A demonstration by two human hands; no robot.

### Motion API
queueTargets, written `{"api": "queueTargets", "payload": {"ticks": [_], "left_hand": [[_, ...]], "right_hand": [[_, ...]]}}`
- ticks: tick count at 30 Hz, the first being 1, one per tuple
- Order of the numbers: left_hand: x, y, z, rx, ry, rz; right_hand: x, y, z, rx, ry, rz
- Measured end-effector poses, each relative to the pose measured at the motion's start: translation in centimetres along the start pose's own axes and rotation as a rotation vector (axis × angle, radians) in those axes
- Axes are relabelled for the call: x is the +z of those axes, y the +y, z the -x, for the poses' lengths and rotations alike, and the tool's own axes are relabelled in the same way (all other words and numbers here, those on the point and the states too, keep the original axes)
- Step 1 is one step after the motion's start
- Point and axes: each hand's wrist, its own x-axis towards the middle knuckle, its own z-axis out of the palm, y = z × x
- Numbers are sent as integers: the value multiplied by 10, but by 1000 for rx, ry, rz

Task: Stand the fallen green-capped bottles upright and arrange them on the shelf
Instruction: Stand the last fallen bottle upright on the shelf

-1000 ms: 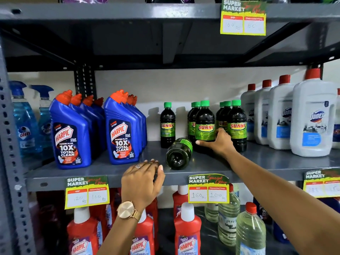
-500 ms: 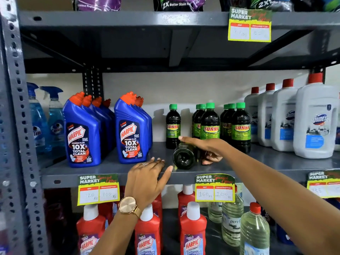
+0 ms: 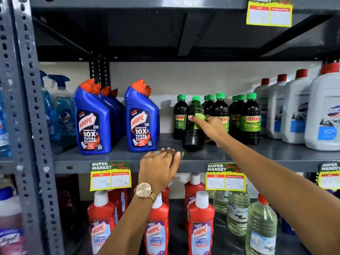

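Observation:
A dark bottle with a green cap [image 3: 193, 126] stands nearly upright on the grey shelf [image 3: 117, 159], tilted slightly, in front of the other green-capped Sunny bottles [image 3: 251, 118]. My right hand [image 3: 211, 128] is wrapped around its middle, fingers across the label. A single Sunny bottle [image 3: 179, 116] stands just behind it on the left. My left hand [image 3: 159, 167], with a ring and a gold watch, rests palm down on the shelf's front edge, holding nothing.
Blue Harpic bottles [image 3: 141, 118] stand to the left, white red-capped bottles [image 3: 294, 111] to the right. Blue spray bottles [image 3: 62, 107] are at the far left. Red Harpic bottles [image 3: 201, 227] and clear bottles [image 3: 261, 223] fill the shelf below. Price tags [image 3: 110, 175] hang on the edge.
The bottle that lay on its side with its base toward me has been lifted by my right hand to nearly upright. My left hand stayed on the shelf edge.

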Motion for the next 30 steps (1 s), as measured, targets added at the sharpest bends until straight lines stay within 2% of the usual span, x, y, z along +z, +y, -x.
{"api": "queueTargets", "payload": {"ticks": [3, 7, 13, 18, 25, 27, 30], "left_hand": [[3, -1, 0, 24, 70, -18], [8, -3, -1, 43, 120, -19], [10, -4, -2, 47, 162, -3], [11, -4, -1, 34, 152, 26], [11, -5, -1, 22, 138, 52], [11, -5, -1, 22, 132, 55], [10, -4, 0, 23, 136, 58]], "right_hand": [[13, 1, -6, -126, 77, 135], [29, 6, -12, -81, 128, 175], [44, -5, -21, 27, 52, 84], [43, 15, -20, 70, -53, -203], [50, 9, -12, -42, 83, 31], [50, 9, -13, -40, 40, 48], [48, 13, -13, 3, -73, -81]]}}
